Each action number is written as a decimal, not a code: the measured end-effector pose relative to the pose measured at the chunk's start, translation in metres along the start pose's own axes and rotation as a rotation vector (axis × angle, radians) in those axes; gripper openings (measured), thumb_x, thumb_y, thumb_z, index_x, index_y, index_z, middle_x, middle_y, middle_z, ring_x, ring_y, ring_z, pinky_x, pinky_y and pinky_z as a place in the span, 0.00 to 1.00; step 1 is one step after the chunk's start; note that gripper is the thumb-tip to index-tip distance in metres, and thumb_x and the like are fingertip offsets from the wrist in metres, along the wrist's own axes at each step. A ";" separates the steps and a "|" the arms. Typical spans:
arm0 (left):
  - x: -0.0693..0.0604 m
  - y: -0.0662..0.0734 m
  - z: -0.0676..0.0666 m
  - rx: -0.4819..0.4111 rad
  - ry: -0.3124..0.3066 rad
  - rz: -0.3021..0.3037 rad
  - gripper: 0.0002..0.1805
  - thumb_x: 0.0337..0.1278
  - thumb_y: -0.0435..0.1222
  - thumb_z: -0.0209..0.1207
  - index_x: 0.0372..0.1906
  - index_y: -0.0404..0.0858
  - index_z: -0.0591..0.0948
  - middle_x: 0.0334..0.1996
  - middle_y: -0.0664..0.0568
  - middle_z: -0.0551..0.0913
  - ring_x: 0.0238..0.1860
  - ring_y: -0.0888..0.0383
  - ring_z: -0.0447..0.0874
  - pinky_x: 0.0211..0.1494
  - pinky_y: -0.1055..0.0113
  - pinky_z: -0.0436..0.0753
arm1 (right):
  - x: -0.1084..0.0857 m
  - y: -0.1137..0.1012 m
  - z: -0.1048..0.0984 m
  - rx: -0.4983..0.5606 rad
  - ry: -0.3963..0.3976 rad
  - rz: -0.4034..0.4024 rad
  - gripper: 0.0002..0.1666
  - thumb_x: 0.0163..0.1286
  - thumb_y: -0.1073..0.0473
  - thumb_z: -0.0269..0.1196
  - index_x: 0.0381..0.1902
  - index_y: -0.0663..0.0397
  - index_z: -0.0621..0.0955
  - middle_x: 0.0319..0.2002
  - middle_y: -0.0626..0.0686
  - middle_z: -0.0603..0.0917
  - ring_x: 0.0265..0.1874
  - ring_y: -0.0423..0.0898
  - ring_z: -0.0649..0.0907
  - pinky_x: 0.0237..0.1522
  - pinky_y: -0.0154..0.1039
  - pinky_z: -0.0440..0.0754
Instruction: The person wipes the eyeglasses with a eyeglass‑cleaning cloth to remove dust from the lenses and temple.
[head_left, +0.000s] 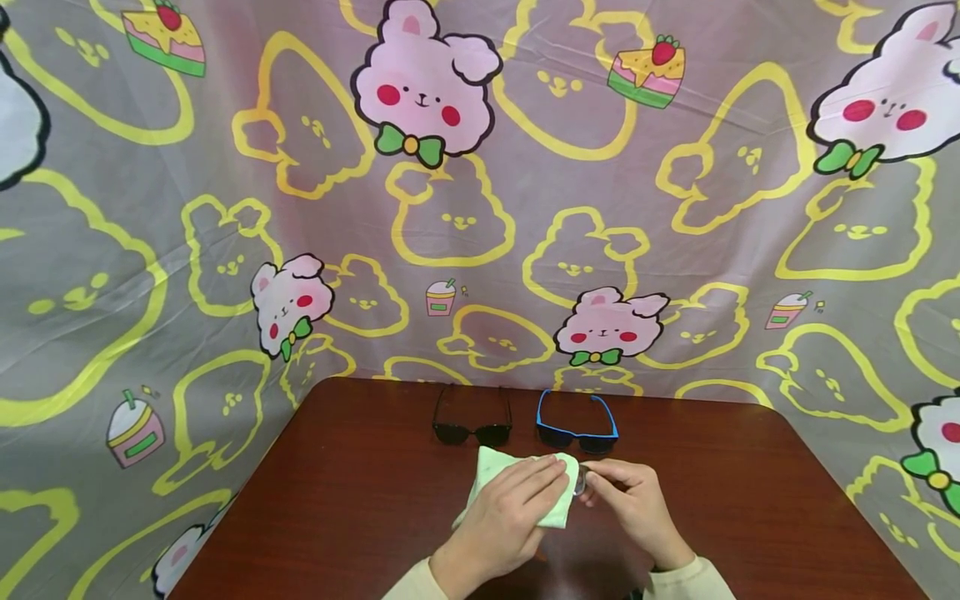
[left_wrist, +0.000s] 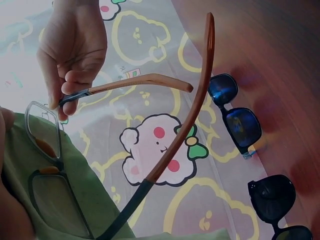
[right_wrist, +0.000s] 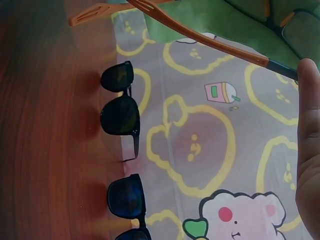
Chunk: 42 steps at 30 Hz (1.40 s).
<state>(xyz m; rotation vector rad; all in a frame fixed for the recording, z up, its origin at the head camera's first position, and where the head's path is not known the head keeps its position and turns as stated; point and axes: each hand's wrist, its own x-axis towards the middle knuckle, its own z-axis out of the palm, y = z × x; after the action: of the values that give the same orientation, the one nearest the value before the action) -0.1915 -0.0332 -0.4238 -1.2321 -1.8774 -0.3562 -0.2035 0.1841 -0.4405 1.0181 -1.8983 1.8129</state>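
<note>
A pair of eyeglasses (left_wrist: 159,172) with a dark front and brown temple tips is between the two hands. My left hand (head_left: 506,517) holds a light green cloth (head_left: 491,467) against the lenses, its fingers lying over the cloth. My right hand (head_left: 637,504) pinches the eyeglasses at one end of the front, near the hinge. Both temples stand unfolded, pointing away toward the far side, as the left wrist view shows. Part of the front is hidden by the cloth and left hand in the head view.
Black sunglasses (head_left: 472,434) and blue-framed sunglasses (head_left: 577,437) lie unfolded side by side near the back of the brown table (head_left: 337,500). A curtain (head_left: 465,200) printed with cartoon bunnies hangs behind and around the table.
</note>
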 end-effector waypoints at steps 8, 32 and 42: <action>-0.001 0.000 -0.001 0.000 -0.016 0.015 0.23 0.59 0.33 0.40 0.54 0.38 0.79 0.55 0.48 0.78 0.60 0.55 0.72 0.62 0.62 0.69 | 0.000 -0.002 0.002 0.001 0.007 -0.005 0.12 0.61 0.82 0.54 0.40 0.76 0.81 0.26 0.53 0.84 0.23 0.41 0.83 0.22 0.37 0.81; 0.000 0.001 0.001 0.046 -0.040 0.021 0.23 0.53 0.34 0.49 0.56 0.39 0.78 0.58 0.48 0.77 0.61 0.55 0.71 0.62 0.62 0.70 | -0.002 0.000 0.004 -0.035 -0.013 -0.032 0.14 0.59 0.84 0.54 0.39 0.74 0.82 0.25 0.54 0.84 0.22 0.42 0.83 0.21 0.37 0.81; 0.002 -0.001 -0.001 0.041 -0.008 0.092 0.26 0.43 0.33 0.49 0.54 0.38 0.79 0.54 0.50 0.79 0.59 0.55 0.73 0.61 0.62 0.70 | -0.001 -0.001 0.005 -0.023 0.014 -0.057 0.15 0.58 0.84 0.54 0.39 0.73 0.82 0.28 0.50 0.84 0.21 0.42 0.82 0.23 0.36 0.81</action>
<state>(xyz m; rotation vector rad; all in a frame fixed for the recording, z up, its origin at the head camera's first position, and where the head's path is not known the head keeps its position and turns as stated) -0.1923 -0.0334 -0.4217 -1.2890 -1.8187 -0.2618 -0.2013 0.1792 -0.4410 1.0379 -1.8589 1.7584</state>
